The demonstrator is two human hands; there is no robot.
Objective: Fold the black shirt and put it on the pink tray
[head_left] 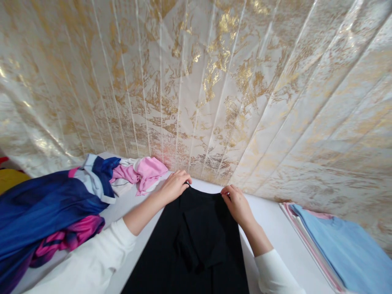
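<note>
A black top (196, 237) lies spread on a white surface in front of me, its upper edge toward the curtain. Dark folds of cloth, which look like sleeves, rest on its middle. My left hand (176, 185) pinches the left end of that upper edge between thumb and fingers. At the right end, my right hand (238, 203) grips the edge in the same way. Between the two hands the edge dips in a shallow curve. The lower part of the top runs out of view at the bottom.
To the left are loose clothes: a blue garment (58, 196), a pink one (150, 171) and a magenta one (73, 237). A folded stack with a light blue shirt (349, 249) on top lies at right. A gold-patterned curtain (196, 81) hangs behind the white surface (281, 245).
</note>
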